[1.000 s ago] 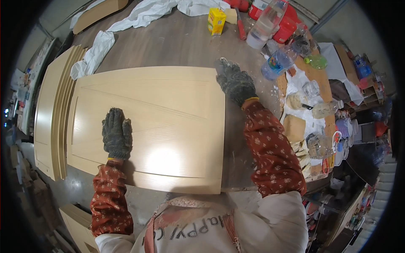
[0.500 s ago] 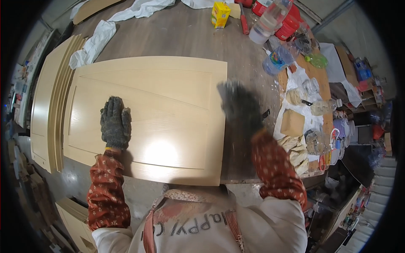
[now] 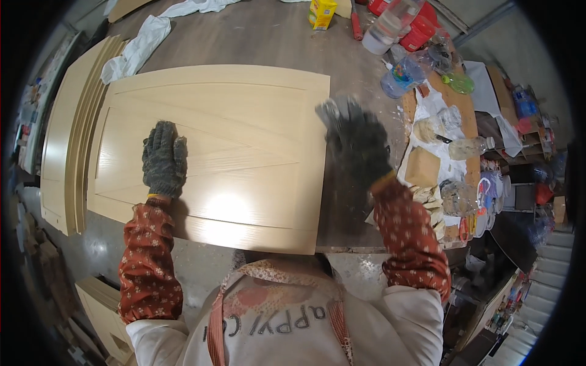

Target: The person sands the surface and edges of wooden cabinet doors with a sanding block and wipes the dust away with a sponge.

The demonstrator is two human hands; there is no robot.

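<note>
A cream panel (image 3: 256, 110) with recessed grooves, like a cabinet door, lies flat on the brown table (image 3: 244, 36). My left hand (image 3: 163, 160), in a dark grey knitted glove, rests palm down on the panel's left half, fingers stretched out and holding nothing. My right hand (image 3: 359, 137), gloved the same way, is at the panel's right edge, its fingertips by the upper part of that edge. Motion smears these fingers; a paler grey patch shows at their tips, and I cannot make out whether it is something held.
Several similar panels (image 3: 76, 140) stand stacked at the left. White cloth (image 3: 143, 46) lies at the far left. A yellow box (image 3: 321, 13) stands at the back. Plastic bottles (image 3: 406, 76), a beige block (image 3: 422, 166) and rags (image 3: 427, 201) crowd the right side.
The panel and table appear slightly higher in the view. My right hand has shifted a little while staying along the panel's right edge. My left hand keeps its place on the panel.
</note>
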